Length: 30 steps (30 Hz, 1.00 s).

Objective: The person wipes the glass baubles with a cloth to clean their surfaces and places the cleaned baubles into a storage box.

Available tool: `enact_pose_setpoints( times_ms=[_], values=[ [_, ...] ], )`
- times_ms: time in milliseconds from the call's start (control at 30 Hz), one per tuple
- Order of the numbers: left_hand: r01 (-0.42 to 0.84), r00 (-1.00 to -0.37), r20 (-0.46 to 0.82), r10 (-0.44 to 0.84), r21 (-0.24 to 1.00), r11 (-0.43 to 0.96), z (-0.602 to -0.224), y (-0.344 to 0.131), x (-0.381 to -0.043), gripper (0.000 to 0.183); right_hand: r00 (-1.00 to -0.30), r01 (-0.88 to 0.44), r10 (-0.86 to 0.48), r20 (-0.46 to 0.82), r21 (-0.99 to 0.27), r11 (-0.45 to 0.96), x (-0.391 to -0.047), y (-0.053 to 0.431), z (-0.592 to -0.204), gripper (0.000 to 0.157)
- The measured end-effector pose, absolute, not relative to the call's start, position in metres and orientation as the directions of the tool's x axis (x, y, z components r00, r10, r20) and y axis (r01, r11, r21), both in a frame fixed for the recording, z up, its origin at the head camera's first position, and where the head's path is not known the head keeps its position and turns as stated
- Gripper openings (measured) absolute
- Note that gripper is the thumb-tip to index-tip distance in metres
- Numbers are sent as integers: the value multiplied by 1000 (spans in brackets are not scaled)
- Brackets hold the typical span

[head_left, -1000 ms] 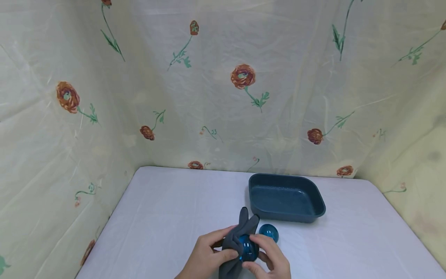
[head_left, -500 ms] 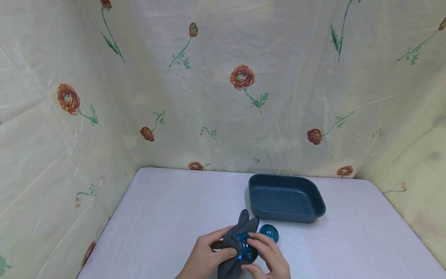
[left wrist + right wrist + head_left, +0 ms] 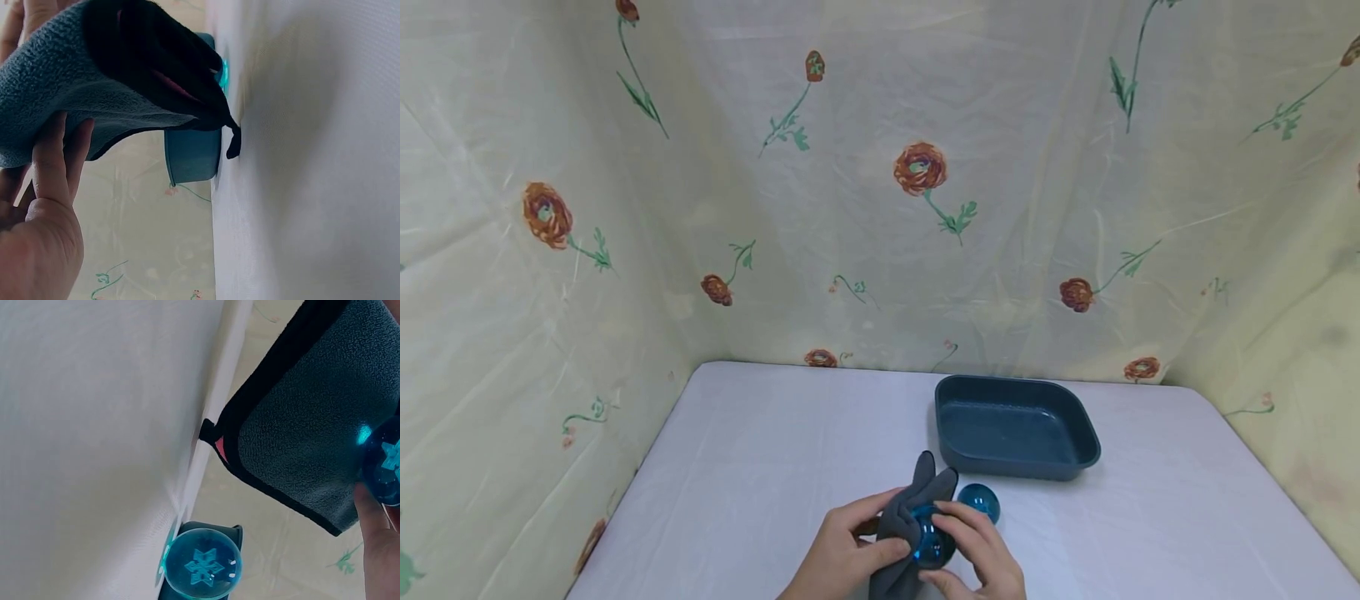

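Note:
My left hand (image 3: 847, 542) grips a dark grey cloth (image 3: 897, 521) with black edging, its thumb in front and fingers behind. Against the cloth sits a clear blue ball (image 3: 931, 546), which my right hand (image 3: 985, 550) holds between thumb and fingertips. In the right wrist view a pale snowflake shape shows inside this held ball (image 3: 381, 469), and the cloth (image 3: 300, 431) hangs with one corner near the table. The left wrist view shows the fuzzy cloth (image 3: 56, 87) draped over the left fingers (image 3: 50, 169); the held ball is hidden there.
A second blue ball (image 3: 980, 501), also with a snowflake inside, lies on the white table (image 3: 775, 467) just beyond my right hand. Behind it stands a dark blue-green rectangular tray (image 3: 1011, 467) with nothing in it. Flower-printed curtains (image 3: 850, 208) enclose the table's back and sides.
My right fingers have shifted slightly on the held ball, and the ball sits a little lower against the cloth. The left hand, second ball and tray stay in place.

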<state>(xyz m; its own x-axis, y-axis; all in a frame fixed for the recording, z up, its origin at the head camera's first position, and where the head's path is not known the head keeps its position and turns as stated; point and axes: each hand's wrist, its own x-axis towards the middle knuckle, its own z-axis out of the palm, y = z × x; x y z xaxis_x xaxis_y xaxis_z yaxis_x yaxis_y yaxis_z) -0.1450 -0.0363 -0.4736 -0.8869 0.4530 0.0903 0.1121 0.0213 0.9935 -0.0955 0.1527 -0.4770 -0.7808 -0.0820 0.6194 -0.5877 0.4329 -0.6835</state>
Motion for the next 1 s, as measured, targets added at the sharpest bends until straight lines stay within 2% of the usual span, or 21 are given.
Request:
enact_pose_setpoints(
  times_ms=[200,433,800,933,1000],
  values=[
    [212,-857,196,477,977,-21,-474,-36,-143,46,-855,-488,-41,517,-774,404,-93,151,-473,55],
    [273,-837,256,484,961,-37,-477,-36,-143,51,-852,-485,-17,523,-777,401,-93,151,-471,57],
    [275,-824,258,504,961,-44,-472,-36,-140,56,-920,-360,21,392,-864,353,-91,153,-468,59],
    [303,-817,278,505,952,-33,-473,-36,-141,58,-929,-339,19,369,-872,354,-91,154,-468,57],
    [358,-803,324,501,933,-30,-473,-36,-141,59,-934,-329,20,357,-880,344,-92,154,-467,55]
  ],
)
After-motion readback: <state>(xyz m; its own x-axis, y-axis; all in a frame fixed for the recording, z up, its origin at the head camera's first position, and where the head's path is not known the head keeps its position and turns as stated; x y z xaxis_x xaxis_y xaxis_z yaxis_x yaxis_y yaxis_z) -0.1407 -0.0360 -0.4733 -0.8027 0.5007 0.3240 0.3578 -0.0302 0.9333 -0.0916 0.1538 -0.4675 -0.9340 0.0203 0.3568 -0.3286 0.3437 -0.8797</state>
